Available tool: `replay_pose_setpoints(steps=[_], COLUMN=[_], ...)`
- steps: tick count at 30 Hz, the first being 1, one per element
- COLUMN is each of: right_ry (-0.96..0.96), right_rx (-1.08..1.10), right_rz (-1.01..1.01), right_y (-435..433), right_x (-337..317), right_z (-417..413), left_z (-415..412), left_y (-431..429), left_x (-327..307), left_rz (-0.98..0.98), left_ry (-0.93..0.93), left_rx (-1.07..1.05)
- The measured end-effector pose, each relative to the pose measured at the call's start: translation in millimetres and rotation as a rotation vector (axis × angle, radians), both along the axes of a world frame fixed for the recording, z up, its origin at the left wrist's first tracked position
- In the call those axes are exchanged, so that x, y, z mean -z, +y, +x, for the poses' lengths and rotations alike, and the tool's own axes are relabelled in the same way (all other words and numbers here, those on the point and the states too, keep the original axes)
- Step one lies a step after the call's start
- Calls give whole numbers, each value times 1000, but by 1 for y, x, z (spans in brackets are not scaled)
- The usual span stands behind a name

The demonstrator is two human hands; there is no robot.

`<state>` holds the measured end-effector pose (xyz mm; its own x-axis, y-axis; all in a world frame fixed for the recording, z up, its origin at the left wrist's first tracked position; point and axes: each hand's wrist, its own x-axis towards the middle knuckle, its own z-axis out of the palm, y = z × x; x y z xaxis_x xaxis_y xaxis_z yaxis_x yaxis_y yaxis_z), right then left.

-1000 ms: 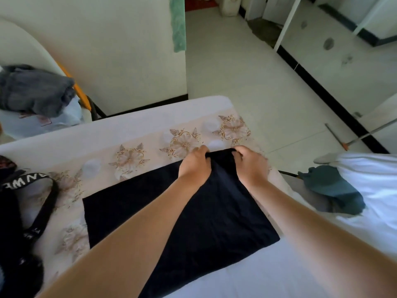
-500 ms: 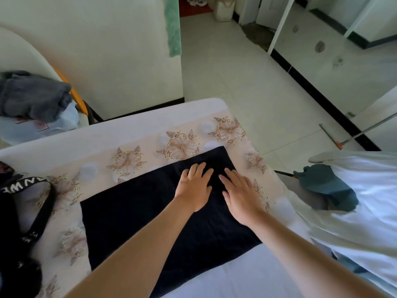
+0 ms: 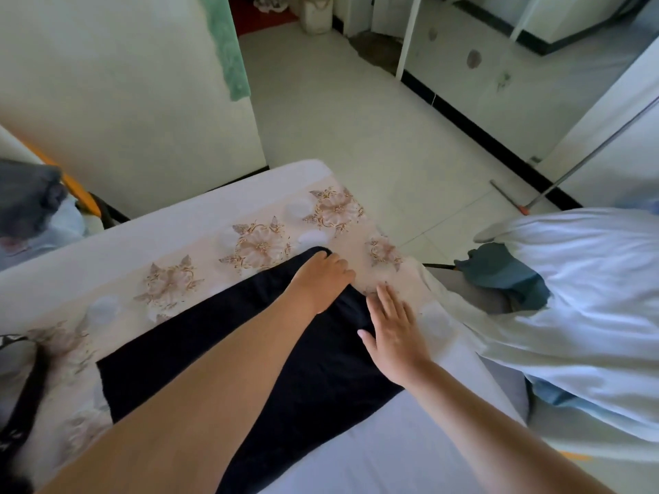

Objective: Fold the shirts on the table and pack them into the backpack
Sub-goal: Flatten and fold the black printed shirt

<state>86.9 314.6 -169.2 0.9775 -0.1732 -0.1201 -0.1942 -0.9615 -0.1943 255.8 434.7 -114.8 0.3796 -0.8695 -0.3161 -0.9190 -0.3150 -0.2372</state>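
Observation:
A dark navy shirt (image 3: 221,336) lies folded into a flat rectangle on the table (image 3: 171,226), which is covered by a floral cloth. My left hand (image 3: 321,279) is at the shirt's far right corner, its fingers curled over the edge of the fabric. Beside it my right hand (image 3: 392,326) lies flat with straight fingers on the shirt's right edge and the tablecloth. A black backpack (image 3: 21,404) with a lettered strap shows at the left edge, mostly cut off. A white shirt (image 3: 588,297) lies crumpled to the right.
A teal cloth (image 3: 499,272) sits under the white shirt on a grey seat. A grey garment (image 3: 25,197) is piled on a chair at the far left. A mop handle (image 3: 588,151) leans over the tiled floor beyond the table's right edge.
Both hands were flat on the shirt half a second ago. My left hand has moved to the far right corner and curled its fingers; my right hand has slid to the right edge.

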Motion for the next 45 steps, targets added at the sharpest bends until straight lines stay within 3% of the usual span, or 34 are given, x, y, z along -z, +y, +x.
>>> replay_pose_setpoints(steps=[5, 9, 14, 17, 20, 24, 28, 31, 35, 40, 45], right_ry=[87, 289, 540, 754, 582, 260, 312, 287, 190, 59, 83], right_rx=[81, 44, -70, -138, -171, -320, -460, -458, -491, -528, -539], right_rz=[128, 144, 447, 666, 526, 165, 62, 59, 43, 81, 54], right_y=[9, 29, 80, 111, 125, 124, 129, 131, 128, 124, 126], right_x=[-34, -81, -128, -138, -116, -81, -58, -47, -40, -33, -29], right_z=[5, 13, 10, 2, 0, -2, -7, -11, -6, 6, 20], left_z=[-5, -18, -42, -62, -82, -100, -103, -89, -58, -33, -17], left_y=[23, 70, 146, 187, 213, 221, 197, 184, 189, 185, 198], left_x=[-25, -50, -57, -46, -34, -17, -9, -4, 0, -26, -15], left_rz=[-50, -177, -221, -68, 7, -258, -563, -678, -595, -807, -845], left_ry=[-30, -116, -143, -18, 80, 147, 339, 471, 553, 833, 597], left_rx=[9, -29, -201, -364, -475, -734, -1171, -1429, -1509, -1426, -1370])
